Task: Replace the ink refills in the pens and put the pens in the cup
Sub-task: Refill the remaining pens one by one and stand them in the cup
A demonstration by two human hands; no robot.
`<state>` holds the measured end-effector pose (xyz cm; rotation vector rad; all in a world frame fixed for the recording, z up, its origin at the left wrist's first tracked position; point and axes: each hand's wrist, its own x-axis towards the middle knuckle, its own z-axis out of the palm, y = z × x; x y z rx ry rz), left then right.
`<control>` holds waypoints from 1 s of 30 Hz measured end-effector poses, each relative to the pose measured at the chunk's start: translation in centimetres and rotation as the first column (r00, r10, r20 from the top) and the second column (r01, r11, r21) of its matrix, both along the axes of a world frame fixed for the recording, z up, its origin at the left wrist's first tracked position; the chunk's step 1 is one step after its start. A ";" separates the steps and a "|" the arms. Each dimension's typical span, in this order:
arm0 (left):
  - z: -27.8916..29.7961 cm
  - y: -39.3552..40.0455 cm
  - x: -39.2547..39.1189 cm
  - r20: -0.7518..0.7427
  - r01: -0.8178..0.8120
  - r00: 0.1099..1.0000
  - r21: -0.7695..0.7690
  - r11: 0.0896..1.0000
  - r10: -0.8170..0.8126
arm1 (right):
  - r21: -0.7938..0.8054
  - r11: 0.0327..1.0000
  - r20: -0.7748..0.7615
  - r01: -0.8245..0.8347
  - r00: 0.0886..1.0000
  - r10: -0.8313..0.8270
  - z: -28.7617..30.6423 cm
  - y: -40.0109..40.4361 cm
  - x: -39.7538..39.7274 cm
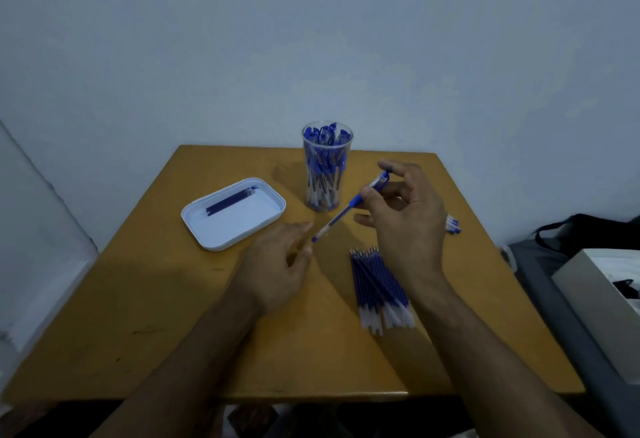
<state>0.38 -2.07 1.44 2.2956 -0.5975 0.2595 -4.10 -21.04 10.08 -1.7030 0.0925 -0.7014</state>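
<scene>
While the left grip is hovering relaxed, the right grip is pinching a blue-capped clear plastic pen above the surface.

The right hand covers the upper barrel of the pen, and we cannot tell whether the blurred left hand touches its lower tip. Loose pens beyond the right hand show only their ends. The white box is cut off at the right edge.

cup crowds far edge, bare table front-left
</scene>
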 end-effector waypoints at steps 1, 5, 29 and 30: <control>0.0 -0.4 0.4 0.023 0.021 0.999 0.078 0.997 -0.023 | -0.004 1.000 0.031 0.018 0.999 -0.017 0.9 -0.1 0.3; 0.3 -2.1 1.8 0.057 0.031 0.997 0.252 0.967 -0.047 | -0.006 0.998 0.142 0.066 0.988 -0.065 4.7 -0.2 2.0; -0.7 -2.3 2.2 -0.037 0.014 0.999 0.350 0.936 -0.002 | -0.679 0.732 0.010 0.058 0.998 -0.069 5.2 0.2 13.3; -0.7 -2.4 2.2 -0.034 0.013 0.999 0.353 0.935 -0.001 | -0.715 0.697 -0.005 0.057 0.996 -0.087 4.8 0.2 13.7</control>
